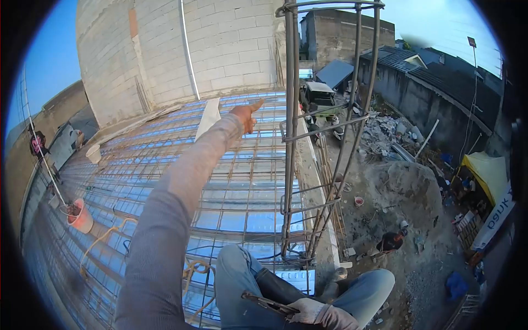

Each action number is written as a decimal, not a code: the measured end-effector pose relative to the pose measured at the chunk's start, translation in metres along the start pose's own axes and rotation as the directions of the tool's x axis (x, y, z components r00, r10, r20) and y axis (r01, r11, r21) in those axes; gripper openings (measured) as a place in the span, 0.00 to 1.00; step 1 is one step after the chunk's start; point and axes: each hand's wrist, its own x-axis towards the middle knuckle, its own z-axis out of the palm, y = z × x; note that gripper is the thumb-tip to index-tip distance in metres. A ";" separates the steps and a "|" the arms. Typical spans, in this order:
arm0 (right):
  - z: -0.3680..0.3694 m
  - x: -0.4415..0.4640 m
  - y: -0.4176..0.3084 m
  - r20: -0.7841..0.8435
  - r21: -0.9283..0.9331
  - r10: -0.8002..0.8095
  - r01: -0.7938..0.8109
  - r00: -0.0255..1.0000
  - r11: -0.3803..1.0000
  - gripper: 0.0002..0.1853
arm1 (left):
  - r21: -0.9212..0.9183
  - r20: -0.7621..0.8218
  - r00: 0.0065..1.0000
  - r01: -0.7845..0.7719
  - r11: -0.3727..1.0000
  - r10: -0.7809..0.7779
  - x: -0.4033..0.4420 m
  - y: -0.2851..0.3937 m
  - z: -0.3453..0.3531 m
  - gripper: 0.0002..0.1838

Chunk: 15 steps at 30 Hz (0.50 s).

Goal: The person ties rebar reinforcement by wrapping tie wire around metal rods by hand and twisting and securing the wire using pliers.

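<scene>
My left hand point(246, 117) is stretched out ahead over the deck, its index finger pointing forward to the right and the others partly curled; it holds nothing. Below it lies a rebar mesh point(232, 191) over shiny corrugated metal decking. To the right of that hand, apart from it, rises an upright rebar column cage point(289, 165) with square ties. Low in front of my bent knees, my gloved right hand point(309, 311) is closed around the handles of what look like tying pincers point(267, 303), their head toward the left.
A block wall point(231, 44) stands behind the deck. At left are a red bucket point(81, 219), a pale bucket point(94, 153) and a person point(38, 144) by a long pole. Past the deck's right edge point(330, 242) drops a yard with rubble point(393, 132) and another person point(391, 241).
</scene>
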 end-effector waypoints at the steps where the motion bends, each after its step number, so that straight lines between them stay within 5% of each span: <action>1: 0.001 0.009 0.009 0.006 0.025 0.009 -0.009 1.000 1.000 0.18 | 0.588 0.153 0.977 -0.213 0.780 0.151 0.011 0.024 0.012 0.35; 2: 0.000 0.014 0.012 0.006 0.050 0.018 -0.019 1.000 0.999 0.20 | 0.928 0.265 0.937 -0.312 0.206 0.226 -0.015 0.063 0.038 0.35; 6: 0.006 0.012 0.014 -0.071 0.108 0.086 -0.078 0.994 0.991 0.20 | 0.941 0.160 0.955 -0.224 0.253 0.251 0.041 0.076 0.061 0.34; 7: 0.011 0.015 0.025 -0.127 -0.013 0.069 -0.071 0.990 0.997 0.21 | 0.650 -0.139 0.989 0.053 0.758 0.049 0.065 0.077 0.065 0.27; 8: 0.023 0.023 0.057 -0.204 0.010 0.007 -0.005 0.979 1.000 0.22 | 0.433 -0.160 0.982 -0.023 0.901 0.103 0.125 0.046 0.056 0.26; 9: 0.016 0.017 0.033 -0.198 -0.004 0.060 -0.062 0.978 0.998 0.23 | 0.193 -0.087 0.992 -0.078 0.978 0.096 0.080 0.056 0.063 0.27; 10: 0.012 0.013 0.019 -0.232 0.001 0.070 -0.072 0.970 0.997 0.22 | 0.240 0.445 0.881 0.054 0.969 -0.160 0.077 0.069 0.016 0.21; 11: 0.008 0.012 0.014 -0.243 -0.016 0.044 -0.049 0.969 0.999 0.21 | 0.497 0.142 0.934 -0.355 0.792 0.329 0.110 0.023 0.024 0.11; 12: 0.012 0.016 0.019 -0.258 0.006 0.082 -0.083 0.963 0.997 0.23 | 0.608 0.365 0.742 -0.647 0.460 0.562 0.074 0.011 0.022 0.11; 13: 0.011 0.017 0.020 -0.243 -0.024 0.071 -0.079 0.967 0.997 0.20 | 0.633 0.492 0.702 -0.695 0.341 0.515 0.071 0.001 0.001 0.11; 14: 0.013 0.019 0.019 -0.322 -0.093 0.047 -0.081 0.945 0.992 0.17 | 0.518 0.602 0.657 -0.754 0.404 0.454 0.130 -0.044 -0.051 0.12; 15: 0.013 0.026 0.018 -0.331 -0.144 0.019 -0.070 0.944 0.987 0.17 | 0.461 0.568 0.763 -0.604 0.650 0.307 0.085 -0.059 -0.061 0.11</action>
